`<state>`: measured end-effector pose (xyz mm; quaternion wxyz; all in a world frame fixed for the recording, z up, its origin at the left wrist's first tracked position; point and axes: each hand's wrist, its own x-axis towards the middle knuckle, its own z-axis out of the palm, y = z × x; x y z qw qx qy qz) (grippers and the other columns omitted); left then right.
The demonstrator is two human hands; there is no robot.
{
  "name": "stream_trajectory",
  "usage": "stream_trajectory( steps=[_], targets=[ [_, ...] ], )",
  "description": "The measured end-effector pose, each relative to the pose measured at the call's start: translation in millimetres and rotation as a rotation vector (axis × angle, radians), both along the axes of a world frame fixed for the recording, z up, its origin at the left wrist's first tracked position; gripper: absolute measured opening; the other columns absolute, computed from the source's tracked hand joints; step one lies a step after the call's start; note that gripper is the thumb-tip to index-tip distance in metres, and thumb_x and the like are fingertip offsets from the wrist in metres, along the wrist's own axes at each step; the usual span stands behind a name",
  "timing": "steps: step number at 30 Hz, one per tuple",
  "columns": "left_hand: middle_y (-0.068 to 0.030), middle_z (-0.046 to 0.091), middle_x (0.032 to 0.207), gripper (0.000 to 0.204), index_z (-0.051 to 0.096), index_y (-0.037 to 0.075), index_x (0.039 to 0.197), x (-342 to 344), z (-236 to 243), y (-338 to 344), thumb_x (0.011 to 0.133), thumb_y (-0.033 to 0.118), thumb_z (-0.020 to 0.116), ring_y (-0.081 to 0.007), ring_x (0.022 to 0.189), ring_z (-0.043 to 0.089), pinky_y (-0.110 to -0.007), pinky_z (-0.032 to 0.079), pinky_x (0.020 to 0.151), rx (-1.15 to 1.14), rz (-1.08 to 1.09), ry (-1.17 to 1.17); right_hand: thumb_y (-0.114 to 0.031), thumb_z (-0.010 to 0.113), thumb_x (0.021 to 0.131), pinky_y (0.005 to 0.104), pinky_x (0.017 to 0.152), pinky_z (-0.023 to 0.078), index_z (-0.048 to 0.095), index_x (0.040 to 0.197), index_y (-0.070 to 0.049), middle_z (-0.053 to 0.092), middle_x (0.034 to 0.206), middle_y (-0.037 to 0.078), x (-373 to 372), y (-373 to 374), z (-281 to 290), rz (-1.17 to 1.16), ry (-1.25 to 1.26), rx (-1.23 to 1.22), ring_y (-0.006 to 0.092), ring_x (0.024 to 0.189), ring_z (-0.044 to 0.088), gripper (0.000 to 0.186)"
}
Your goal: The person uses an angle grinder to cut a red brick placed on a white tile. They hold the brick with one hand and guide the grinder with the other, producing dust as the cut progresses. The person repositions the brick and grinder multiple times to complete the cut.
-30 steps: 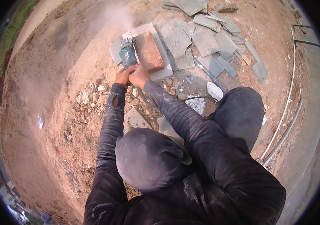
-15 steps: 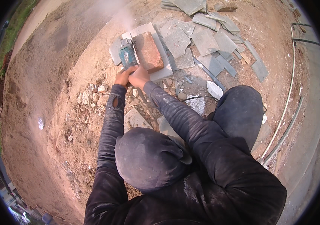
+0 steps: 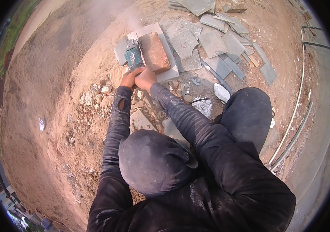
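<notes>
Both of my hands are closed around the rear handle of a teal angle grinder [image 3: 135, 58]. My left hand [image 3: 128, 80] wraps the left side of the handle, and my right hand [image 3: 146, 79] sits against it on the right. The grinder's metal head points away from me, over a pale flat slab [image 3: 169, 75]. On that slab lies a reddish brick [image 3: 155, 53], just right of the tool. The grinder's disc is hard to make out. A haze of dust [image 3: 133, 22] rises beyond its head.
Grey stone tiles [image 3: 212, 43], some broken, lie in an overlapping spread at the upper right. Rubble [image 3: 95, 98] covers the ground near my forearms. A black cable [image 3: 207, 99] curves by my bent knee [image 3: 248, 116]. Long thin pipes [image 3: 299, 96] run along the right.
The grinder and both my hands have shifted very slightly right and nearer to me. The brick and slab stay in place, and dust still drifts from the far end.
</notes>
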<state>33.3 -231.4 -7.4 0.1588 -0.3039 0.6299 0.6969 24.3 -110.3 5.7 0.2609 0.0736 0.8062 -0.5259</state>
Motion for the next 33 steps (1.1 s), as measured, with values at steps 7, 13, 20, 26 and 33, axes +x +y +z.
stream_trajectory(
  steps=[7,13,20,26,33],
  targets=[
    [-0.0150,0.068,0.100,0.056,0.064,-0.009,0.110,3.8,-1.2,-1.2,0.074,0.031,0.080,-0.0219,0.083,0.068,-0.033,0.055,0.071,0.004,0.003,0.038,-0.026,0.063,0.079,0.0453,0.100,0.045,0.045,0.126,0.008,0.058,0.121,0.031,3.5,-0.8,-0.7,0.007,-0.005,-0.010,0.0420,0.115,0.058,0.060],
    [-0.0105,0.069,0.103,0.039,0.068,-0.002,0.110,4.1,8.5,6.8,0.083,0.026,0.073,-0.0204,0.087,0.067,-0.034,0.054,0.074,-0.011,0.005,-0.010,-0.025,0.062,0.079,0.0457,0.099,0.046,0.046,0.125,0.007,0.060,0.120,0.030,3.1,0.0,-7.0,0.012,0.006,-0.018,0.0424,0.114,0.058,0.058],
    [-0.0119,0.068,0.103,0.041,0.066,-0.004,0.111,14.2,12.1,12.7,0.082,0.024,0.073,-0.0211,0.088,0.067,-0.033,0.054,0.073,-0.013,0.019,0.003,-0.023,0.062,0.078,0.0463,0.098,0.046,0.046,0.125,0.006,0.060,0.119,0.030,12.5,5.4,0.2,-0.004,-0.017,-0.032,0.0431,0.113,0.059,0.058],
    [-0.0146,0.067,0.098,0.059,0.059,-0.008,0.114,16.8,0.5,6.4,0.074,0.030,0.081,-0.0217,0.076,0.067,-0.032,0.055,0.061,-0.014,0.047,0.050,-0.024,0.063,0.078,0.0468,0.098,0.046,0.045,0.124,0.007,0.060,0.118,0.030,16.4,6.7,3.6,-0.001,-0.011,-0.037,0.0437,0.113,0.059,0.058],
    [-0.0153,0.067,0.100,0.060,0.059,-0.008,0.115,14.9,-1.8,6.3,0.073,0.029,0.081,-0.0225,0.079,0.068,-0.034,0.056,0.063,0.022,0.018,0.018,-0.023,0.061,0.079,0.0478,0.098,0.045,0.043,0.125,0.007,0.060,0.117,0.031,14.9,6.7,1.2,0.003,-0.010,-0.015,0.0441,0.113,0.059,0.058]
  ],
)
